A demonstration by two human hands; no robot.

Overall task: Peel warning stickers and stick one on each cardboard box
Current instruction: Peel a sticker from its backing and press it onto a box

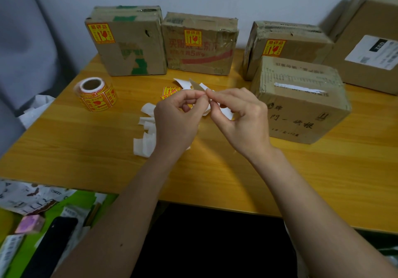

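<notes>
Yellow warning sticker (199, 88), just left of the unlabelled box (301, 103), is pinched by the left hand (178, 118) and right hand (237, 116); peeling slowly from one corner should prevent tearing.

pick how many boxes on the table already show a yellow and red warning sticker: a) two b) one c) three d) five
c: stickers show on the left box, the middle box and the box behind on the right; the near box and the big box at far right show none, while the left hand and right hand pinch a sticker piece between them.
</notes>
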